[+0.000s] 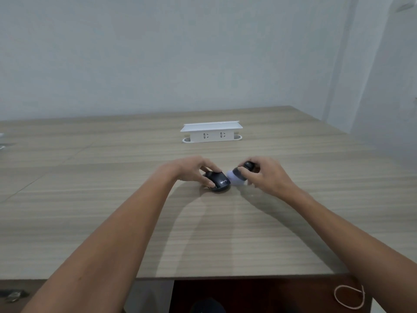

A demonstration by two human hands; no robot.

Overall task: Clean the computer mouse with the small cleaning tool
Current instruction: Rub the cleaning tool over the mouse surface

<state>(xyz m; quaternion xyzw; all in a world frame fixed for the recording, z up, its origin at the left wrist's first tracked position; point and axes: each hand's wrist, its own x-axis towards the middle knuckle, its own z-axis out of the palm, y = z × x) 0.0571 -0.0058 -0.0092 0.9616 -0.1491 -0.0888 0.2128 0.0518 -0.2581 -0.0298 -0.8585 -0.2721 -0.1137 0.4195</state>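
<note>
Close to the person, under the bench (203,233) edge, a loop of white cord (349,298) lies on the floor at the right. Two bare arms reach out over the wood.

Farther out, near the middle of the bench, sits the black computer mouse (218,182). The left hand (191,171) is curled over its left side, with the fingers wrapped on top and the thumb low by the front edge. It looks like this hand is pinning the mouse down so it does not slide while it gets cleaned.

Just to the right, the right hand (265,175) is closed around the small cleaning tool (240,175). The tool has a dark top and a soft white end, a bit blurry. The white end points at the right side of the mouse and sits touching it or just beside it; I cannot tell which. The tool is tipped sideways, likely so its soft end can rub the mouse's side.

Far back stands a white power socket box (211,132), well apart from the hands. Behind it is a plain pale wall (158,53).
</note>
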